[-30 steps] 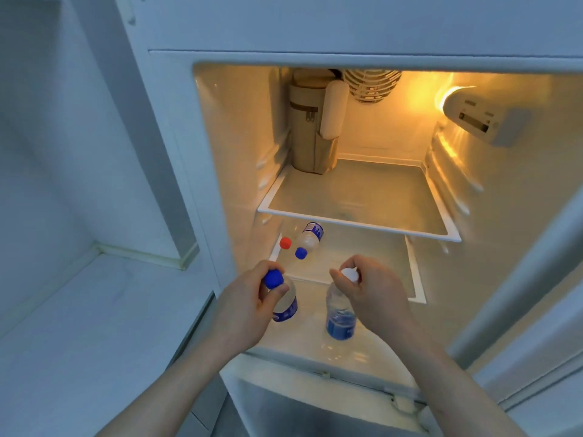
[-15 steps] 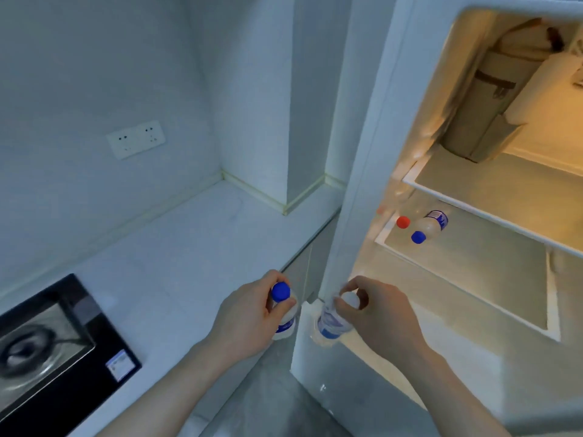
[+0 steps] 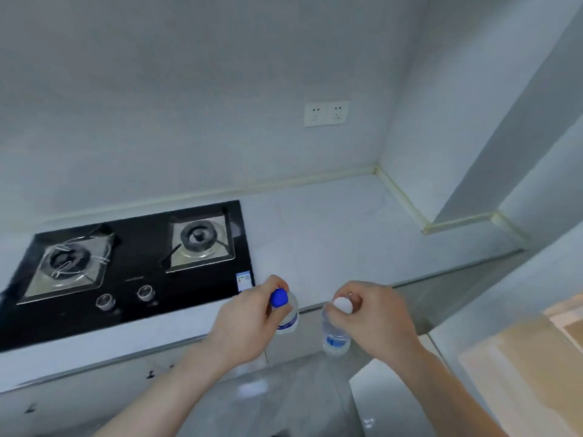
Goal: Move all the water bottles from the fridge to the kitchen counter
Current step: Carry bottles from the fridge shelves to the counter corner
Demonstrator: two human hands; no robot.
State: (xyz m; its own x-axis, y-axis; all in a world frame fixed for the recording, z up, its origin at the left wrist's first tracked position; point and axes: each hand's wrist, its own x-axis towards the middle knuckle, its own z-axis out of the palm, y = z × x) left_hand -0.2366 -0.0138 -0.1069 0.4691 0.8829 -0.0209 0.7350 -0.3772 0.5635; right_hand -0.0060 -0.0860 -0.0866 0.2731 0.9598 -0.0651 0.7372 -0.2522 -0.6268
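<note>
Fingers of the left hand curl round the neck of a small water bottle with a blue cap, thumb and forefinger closed just under the cap; the clear body with its blue-and-white label hangs below the hand, upright. Right hand grips a second bottle the same way, fingertips pinched about its white cap, the clear body with a blue label hanging down, tilted a little. Both bottles are held in the air at the front edge of the counter, the blue-capped one over the edge itself, the white-capped one just off it, over the grey floor; neither stands on the surface, so far as the view shows. The two hands are near each other, not touching, forearms reaching in from the bottom of the view. Left of the blue-capped bottle, set into the counter, lies a black gas hob with two burners and two knobs along its front, a small sticker at its near right corner. Pale wall runs behind the counter, carrying a double socket above the far right part. Counter ends at the right in a stepped corner against a boxed-in wall. At the lower right edge of the view shows a pale, warm-lit surface, blurred, not identifiable.
</note>
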